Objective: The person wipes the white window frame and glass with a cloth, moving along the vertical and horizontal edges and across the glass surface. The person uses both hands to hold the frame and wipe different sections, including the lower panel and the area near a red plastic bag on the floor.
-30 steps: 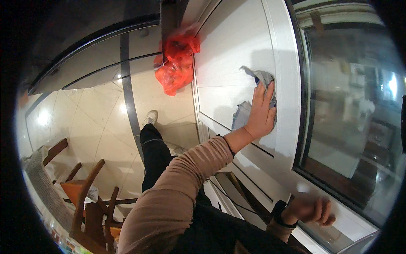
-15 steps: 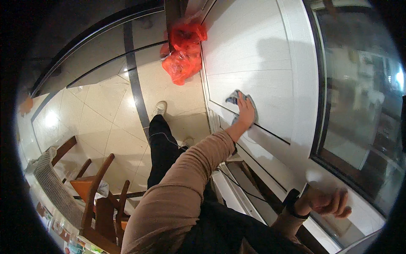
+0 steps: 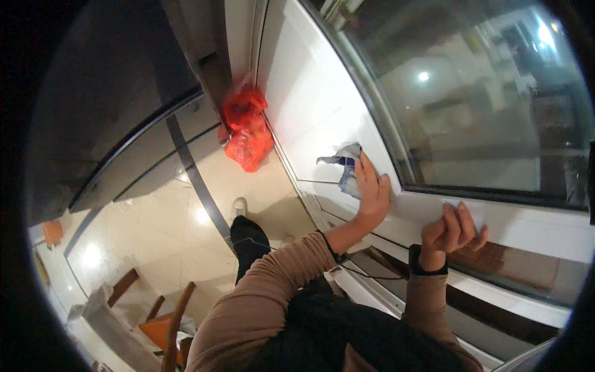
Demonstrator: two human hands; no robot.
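Note:
My left hand (image 3: 372,193) lies flat on a crumpled grey-blue cloth (image 3: 346,166) and presses it against the white door panel (image 3: 310,105), just below the corner of the glass pane (image 3: 483,99). The cloth sticks out past my fingertips. To the right, my right hand (image 3: 451,232), which has a black wristband, curls its fingers over the white rail (image 3: 533,226) under the glass. Both arms are in brown sleeves.
Red plastic bags (image 3: 248,133) hang or lie by the foot of the door. My dark trouser leg and white shoe (image 3: 238,208) stand on the glossy beige tiled floor (image 3: 167,229). Wooden chairs with orange seats (image 3: 164,322) are at the lower left.
My left hand has slid the cloth across the panel toward the rail below the glass. My right hand has come up along the rail, closer to the left one. The view has tilted.

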